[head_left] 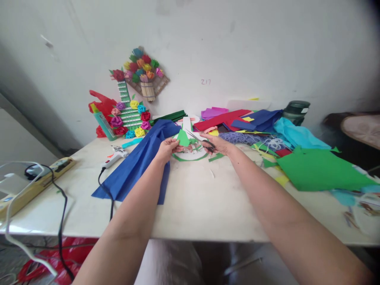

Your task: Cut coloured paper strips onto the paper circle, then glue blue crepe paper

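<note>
Between the fingertips of my left hand (168, 149) is a small piece of green paper (183, 137), held upright. My right hand (219, 145) is closed around the handles of a pair of scissors (209, 145), whose blades point left toward the green piece. The blades look parted, and I cannot tell whether they touch the paper. Below both hands lies a round white shape with a green rim (190, 159), partly covered by small scraps. A green strip (216, 157) rests by my right hand.
Blue crepe paper (133, 162) and a white glue gun (114, 155) lie at left, near a power strip (38, 184). A glue bottle (103, 124) and a paper-flower guitar (130, 114) stand behind. Green sheet (320, 168), purple yarn (243, 138) and coloured papers spread rightward.
</note>
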`<move>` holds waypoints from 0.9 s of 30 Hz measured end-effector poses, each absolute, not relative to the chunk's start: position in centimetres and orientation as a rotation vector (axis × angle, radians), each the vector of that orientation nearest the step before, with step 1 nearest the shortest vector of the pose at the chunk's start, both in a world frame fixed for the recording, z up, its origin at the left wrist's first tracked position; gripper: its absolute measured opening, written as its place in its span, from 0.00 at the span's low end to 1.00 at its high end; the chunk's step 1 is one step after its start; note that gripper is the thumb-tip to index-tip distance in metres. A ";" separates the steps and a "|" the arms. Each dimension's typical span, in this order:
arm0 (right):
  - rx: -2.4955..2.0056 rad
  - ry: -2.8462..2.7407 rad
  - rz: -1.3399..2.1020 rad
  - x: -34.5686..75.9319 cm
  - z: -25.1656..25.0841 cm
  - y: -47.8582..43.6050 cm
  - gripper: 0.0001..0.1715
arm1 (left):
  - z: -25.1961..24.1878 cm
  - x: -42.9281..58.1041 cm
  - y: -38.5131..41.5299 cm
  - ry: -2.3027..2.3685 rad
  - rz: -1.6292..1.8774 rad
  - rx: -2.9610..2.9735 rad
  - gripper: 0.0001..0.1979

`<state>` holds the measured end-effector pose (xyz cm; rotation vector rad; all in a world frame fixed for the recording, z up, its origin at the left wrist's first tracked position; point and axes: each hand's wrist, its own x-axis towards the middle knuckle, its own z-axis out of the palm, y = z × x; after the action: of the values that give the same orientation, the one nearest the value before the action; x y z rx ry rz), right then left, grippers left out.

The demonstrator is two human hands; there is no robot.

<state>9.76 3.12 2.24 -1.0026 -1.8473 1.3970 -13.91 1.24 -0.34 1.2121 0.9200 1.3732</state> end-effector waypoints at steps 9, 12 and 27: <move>-1.092 -1.936 1.400 9.9 2.2 2.9 0.38 | -0.5 -13.8 1.3 0.956 1.298 1.165 0.09; -1.118 -1.948 1.384 9.4 2.0 3.1 0.37 | -0.4 -13.7 1.3 0.972 1.297 1.142 0.07; -1.038 -1.782 1.402 7.3 1.0 3.5 0.36 | -0.5 -14.0 2.6 1.042 1.259 1.130 0.04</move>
<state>7.32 3.45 1.05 -1.0375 -1.7823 1.4016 -13.98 2.59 -0.49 1.1298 1.0418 1.2586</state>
